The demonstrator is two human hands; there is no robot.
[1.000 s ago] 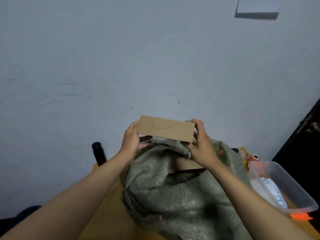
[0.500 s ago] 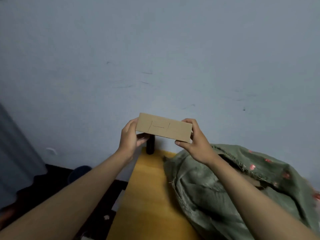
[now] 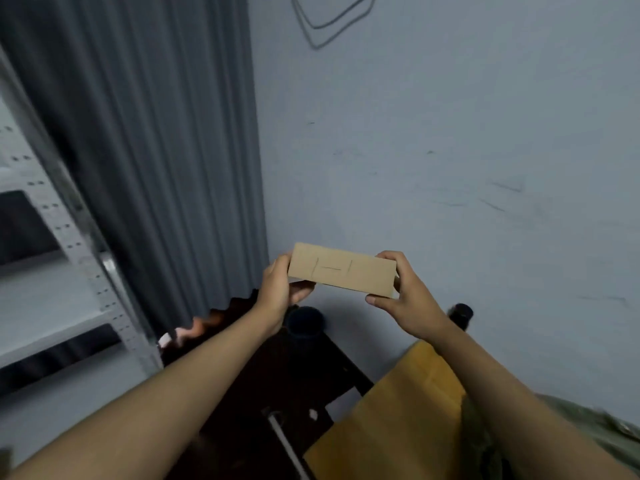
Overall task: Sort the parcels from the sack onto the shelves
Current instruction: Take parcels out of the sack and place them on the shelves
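The left hand (image 3: 277, 289) grips the left end of a flat, rectangular brown cardboard parcel (image 3: 341, 271), its thumb tucked beneath the lower edge and its fingers hidden behind the card. The right hand (image 3: 403, 294) grips the right end, fingers curled over the top corner and thumb pressed under the bottom edge. Held between the 2 hands, the parcel is up in the air in front of the pale blue-grey wall (image 3: 450, 150), its broad face turned toward the camera and its right end tilted slightly lower than the left. 3 thin dark lines are marked on that face.

Below the parcel and slightly left, a dark round container (image 3: 304, 327) stands on the dark floor. Below and to the right of the parcel, a black cylindrical bottle (image 3: 460, 315) stands at the far end of a yellow-topped table (image 3: 391, 420), partly hidden by the right wrist. Further right of the parcel and much lower, a fold of the grey-green woven sack (image 3: 595, 431) lies on that table at the picture's edge. Left of the parcel, a grey pleated curtain (image 3: 156, 150) hangs down to the floor. Further left still, beyond the curtain, stand white metal shelves (image 3: 52, 296) with perforated uprights.
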